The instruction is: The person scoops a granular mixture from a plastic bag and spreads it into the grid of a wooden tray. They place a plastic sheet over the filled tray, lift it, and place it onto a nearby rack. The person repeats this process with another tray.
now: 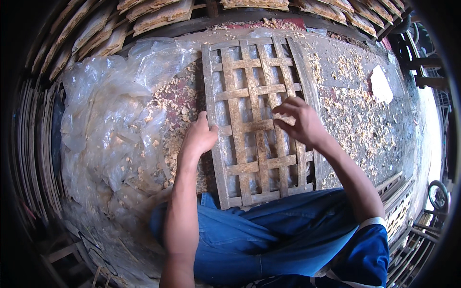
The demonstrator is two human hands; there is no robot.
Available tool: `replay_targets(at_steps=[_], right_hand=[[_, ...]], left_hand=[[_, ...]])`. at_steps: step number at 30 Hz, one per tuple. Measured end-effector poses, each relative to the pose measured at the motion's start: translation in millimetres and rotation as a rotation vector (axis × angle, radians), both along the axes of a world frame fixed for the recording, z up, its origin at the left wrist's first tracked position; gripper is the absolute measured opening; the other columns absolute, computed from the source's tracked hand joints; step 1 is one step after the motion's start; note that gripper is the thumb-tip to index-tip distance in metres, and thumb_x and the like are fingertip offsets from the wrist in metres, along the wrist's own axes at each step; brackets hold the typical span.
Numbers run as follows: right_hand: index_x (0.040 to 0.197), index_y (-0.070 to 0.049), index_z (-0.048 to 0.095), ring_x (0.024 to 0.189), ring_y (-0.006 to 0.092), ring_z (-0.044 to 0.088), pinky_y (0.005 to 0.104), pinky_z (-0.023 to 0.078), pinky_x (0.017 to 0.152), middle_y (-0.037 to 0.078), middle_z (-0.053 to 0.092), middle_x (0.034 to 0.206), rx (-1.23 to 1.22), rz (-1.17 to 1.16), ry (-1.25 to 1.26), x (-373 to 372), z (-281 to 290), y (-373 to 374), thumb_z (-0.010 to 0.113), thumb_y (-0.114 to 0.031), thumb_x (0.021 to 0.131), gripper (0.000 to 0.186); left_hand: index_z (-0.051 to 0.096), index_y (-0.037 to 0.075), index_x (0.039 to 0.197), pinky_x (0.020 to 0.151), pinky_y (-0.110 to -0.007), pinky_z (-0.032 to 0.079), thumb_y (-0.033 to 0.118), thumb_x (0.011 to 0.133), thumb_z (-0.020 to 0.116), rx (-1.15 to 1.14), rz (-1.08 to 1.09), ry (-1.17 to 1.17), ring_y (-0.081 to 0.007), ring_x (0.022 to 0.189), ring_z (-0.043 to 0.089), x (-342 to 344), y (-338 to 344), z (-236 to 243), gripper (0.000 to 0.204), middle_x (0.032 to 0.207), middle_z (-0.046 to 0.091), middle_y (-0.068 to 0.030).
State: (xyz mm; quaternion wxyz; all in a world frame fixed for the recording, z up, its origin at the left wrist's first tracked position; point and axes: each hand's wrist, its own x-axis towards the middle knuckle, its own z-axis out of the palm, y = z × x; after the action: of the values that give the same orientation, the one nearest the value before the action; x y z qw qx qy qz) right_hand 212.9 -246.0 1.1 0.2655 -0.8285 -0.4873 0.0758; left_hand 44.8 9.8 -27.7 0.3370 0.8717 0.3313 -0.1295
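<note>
A rectangular wooden lattice frame (254, 125) of woven slats, with clear plastic under it, lies in front of my blue-clad legs. My left hand (199, 134) grips its left side rail, thumb and fingers at the edge. Over the right half of the slats, my right hand (297, 122) is loosely curled, with thumb and fingers apart; whether its fingertips touch the lattice is unclear.
Crumpled plastic sheeting (110, 120) spreads to the left. Crumbly tan bits (341, 110) litter the floor, with a white scrap (381, 84) at right. Stacked slatted boards (158, 17) line the back; thin panels stand at far left (36, 144). A wheel (437, 194) shows far right.
</note>
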Motion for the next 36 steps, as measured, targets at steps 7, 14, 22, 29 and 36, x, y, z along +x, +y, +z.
replay_targets(at_steps=[7, 14, 22, 29, 36], right_hand=[[0.109, -0.019, 0.074, 0.099, 0.0232, 0.061, 0.0382, 0.046, 0.087, 0.003, 0.064, 0.101, -0.185, 0.205, -0.167, -103, -48, 60, 0.077, -0.036, 0.083, 0.031], [0.092, -0.021, 0.071, 0.086, 0.0195, 0.059, 0.0375, 0.044, 0.076, -0.002, 0.061, 0.091, 0.026, 0.209, -0.379, -119, -68, 74, 0.075, -0.026, 0.076, 0.017], [0.091, -0.019, 0.073, 0.092, 0.0185, 0.057, 0.0367, 0.040, 0.082, -0.002, 0.065, 0.096, -0.057, 0.219, -0.349, -121, -75, 76, 0.074, -0.027, 0.081, 0.013], [0.093, -0.010, 0.068, 0.078, 0.0287, 0.068, 0.0441, 0.052, 0.077, 0.009, 0.066, 0.088, 0.032, 0.159, -0.002, -84, -29, 61, 0.071, -0.015, 0.089, 0.007], [0.103, -0.004, 0.064, 0.096, 0.0188, 0.071, 0.0336, 0.056, 0.086, 0.012, 0.073, 0.106, 0.225, -0.267, 0.904, 26, 85, -91, 0.065, -0.010, 0.098, 0.008]], left_hand=[[0.042, -0.008, 0.147, 0.108, -0.049, 0.047, 0.027, 0.097, 0.059, -0.012, -0.048, 0.023, -0.0464, 0.122, 0.062, 4, 1, 9, 0.063, 0.127, 0.063, -0.0354], [0.041, -0.012, 0.145, 0.108, -0.048, 0.048, 0.023, 0.097, 0.057, -0.034, -0.031, -0.015, -0.0457, 0.121, 0.063, 2, -2, 13, 0.062, 0.124, 0.063, -0.0382], [0.046, -0.013, 0.139, 0.102, -0.045, 0.055, 0.018, 0.088, 0.069, -0.022, -0.025, -0.064, -0.0426, 0.114, 0.068, 0, -2, 6, 0.064, 0.124, 0.065, -0.0344], [0.051, -0.010, 0.137, 0.110, -0.048, 0.047, 0.027, 0.095, 0.064, -0.064, -0.031, -0.062, -0.0441, 0.125, 0.061, -4, 0, 10, 0.057, 0.130, 0.062, -0.0354], [0.036, -0.004, 0.155, 0.122, -0.044, 0.035, 0.034, 0.099, 0.058, -0.039, -0.031, 0.008, -0.0397, 0.143, 0.046, -6, 13, 25, 0.071, 0.152, 0.046, -0.0294]])
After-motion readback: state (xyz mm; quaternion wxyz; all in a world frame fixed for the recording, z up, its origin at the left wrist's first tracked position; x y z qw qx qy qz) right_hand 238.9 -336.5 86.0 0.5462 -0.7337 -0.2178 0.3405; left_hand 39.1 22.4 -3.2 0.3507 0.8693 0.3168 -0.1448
